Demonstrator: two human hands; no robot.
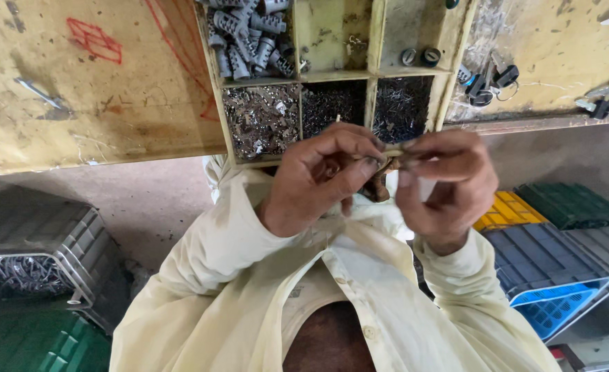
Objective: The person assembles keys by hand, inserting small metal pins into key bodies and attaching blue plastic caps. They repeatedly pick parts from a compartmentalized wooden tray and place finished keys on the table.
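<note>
Left hand (318,176) and right hand (445,182) are pinching one small metal part (392,153) between their fingertips, holding it just before the partitioned wooden tray (370,76) of tiny metal pieces.

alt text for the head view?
Both hands, left hand and right hand, pinch a small metal part between them at chest height. Beyond them a divided tray holds small metal pieces on a worn yellow bench.
</note>
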